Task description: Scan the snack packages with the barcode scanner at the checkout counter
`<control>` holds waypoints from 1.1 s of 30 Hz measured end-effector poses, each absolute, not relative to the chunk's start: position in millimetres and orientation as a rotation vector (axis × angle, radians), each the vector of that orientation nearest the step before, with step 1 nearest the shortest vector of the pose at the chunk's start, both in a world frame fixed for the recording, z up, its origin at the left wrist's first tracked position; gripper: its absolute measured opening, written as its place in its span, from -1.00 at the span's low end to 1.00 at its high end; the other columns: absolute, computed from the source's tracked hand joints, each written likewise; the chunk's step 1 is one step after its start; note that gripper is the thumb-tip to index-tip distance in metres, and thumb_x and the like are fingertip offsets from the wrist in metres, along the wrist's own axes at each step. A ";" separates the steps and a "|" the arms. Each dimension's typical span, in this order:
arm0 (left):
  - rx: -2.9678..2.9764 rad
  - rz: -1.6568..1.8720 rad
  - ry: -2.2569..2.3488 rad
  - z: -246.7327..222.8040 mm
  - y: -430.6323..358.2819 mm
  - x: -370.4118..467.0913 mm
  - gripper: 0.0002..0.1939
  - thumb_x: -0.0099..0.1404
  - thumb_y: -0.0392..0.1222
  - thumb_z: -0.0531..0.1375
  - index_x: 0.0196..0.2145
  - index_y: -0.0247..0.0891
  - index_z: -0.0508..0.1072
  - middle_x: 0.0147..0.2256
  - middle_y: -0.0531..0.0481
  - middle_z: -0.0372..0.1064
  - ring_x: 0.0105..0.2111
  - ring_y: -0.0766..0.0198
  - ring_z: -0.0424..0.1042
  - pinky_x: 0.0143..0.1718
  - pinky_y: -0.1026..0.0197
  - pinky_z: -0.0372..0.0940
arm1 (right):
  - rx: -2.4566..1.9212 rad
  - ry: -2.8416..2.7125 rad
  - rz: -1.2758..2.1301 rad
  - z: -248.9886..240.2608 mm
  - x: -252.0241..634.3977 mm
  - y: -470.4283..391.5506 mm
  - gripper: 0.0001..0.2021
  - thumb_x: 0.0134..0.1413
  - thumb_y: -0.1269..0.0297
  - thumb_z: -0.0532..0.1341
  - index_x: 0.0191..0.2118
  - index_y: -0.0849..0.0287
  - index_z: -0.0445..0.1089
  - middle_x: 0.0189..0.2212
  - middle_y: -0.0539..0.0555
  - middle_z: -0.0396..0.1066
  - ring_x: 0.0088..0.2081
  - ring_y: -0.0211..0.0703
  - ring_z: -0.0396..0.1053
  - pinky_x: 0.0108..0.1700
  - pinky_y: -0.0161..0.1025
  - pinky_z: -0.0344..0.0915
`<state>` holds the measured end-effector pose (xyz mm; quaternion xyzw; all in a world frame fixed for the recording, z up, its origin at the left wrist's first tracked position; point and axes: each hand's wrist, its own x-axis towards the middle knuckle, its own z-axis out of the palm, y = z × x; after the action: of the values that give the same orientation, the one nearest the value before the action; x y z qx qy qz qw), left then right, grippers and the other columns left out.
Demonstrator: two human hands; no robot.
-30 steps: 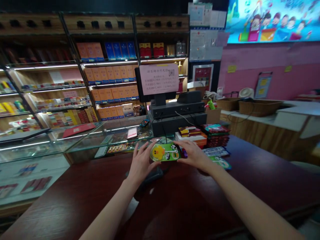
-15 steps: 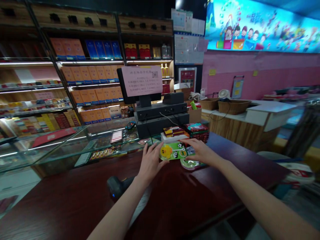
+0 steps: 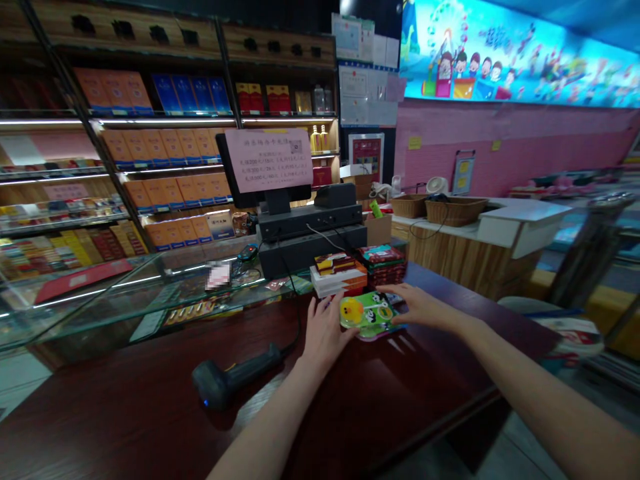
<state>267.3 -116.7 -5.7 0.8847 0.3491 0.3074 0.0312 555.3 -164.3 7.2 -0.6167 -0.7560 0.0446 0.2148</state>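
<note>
A green blister pack [image 3: 376,312] printed with pandas, with a yellow chick shape at its left end, lies on the dark red-brown counter. It rests over another clear plastic pack, mostly hidden beneath it. My left hand [image 3: 324,333] is at the pack's left edge, fingers spread and thumb near its front corner. At the right end is my right hand [image 3: 425,308], open, with fingers stretched over the far edge and thumb along the near side. Whether either hand presses on the pack is hard to tell. A black barcode scanner [image 3: 235,375] lies left of my left forearm.
Behind the packs stand small stacked boxes [image 3: 337,275] and a pile of red packets [image 3: 383,265]. A black checkout terminal [image 3: 310,230] with a pink paper sign is further back. A glass display case [image 3: 165,280] adjoins the counter on the left; a cable runs from the scanner.
The green pack now sits squarely over the clear pack that stuck out in front before. My hands have come to its two ends. The camera view has shifted, showing more of the scanner.
</note>
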 end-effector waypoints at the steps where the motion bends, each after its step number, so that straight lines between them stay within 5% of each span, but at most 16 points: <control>1: 2.715 0.940 1.081 -8.2 -117.2 271.5 -0.18 0.18 0.00 0.36 0.29 -0.13 0.11 0.21 -0.13 0.33 0.23 -0.01 0.26 0.36 -0.24 -0.08 | -1.726 -2.091 0.139 5.2 558.7 -165.0 -0.21 -0.15 0.14 0.41 0.28 0.00 0.27 0.16 0.15 0.38 0.15 0.16 0.32 0.20 0.11 0.22; 33: 2.571 0.843 1.186 -28.2 -123.2 303.5 -0.13 0.14 0.08 0.35 0.30 -0.19 0.13 0.15 -0.19 0.39 0.23 -0.07 0.26 0.31 -0.19 0.04 | -1.685 -2.000 0.523 -13.7 587.7 -165.6 -0.17 -0.17 0.26 0.35 0.32 0.08 0.22 0.20 0.14 0.38 0.17 0.16 0.36 0.25 0.07 0.23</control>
<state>303.5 -123.2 -28.2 0.8665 0.3996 0.2842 0.0933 587.7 -165.6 -13.7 -0.6141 -0.7289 0.1905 0.2354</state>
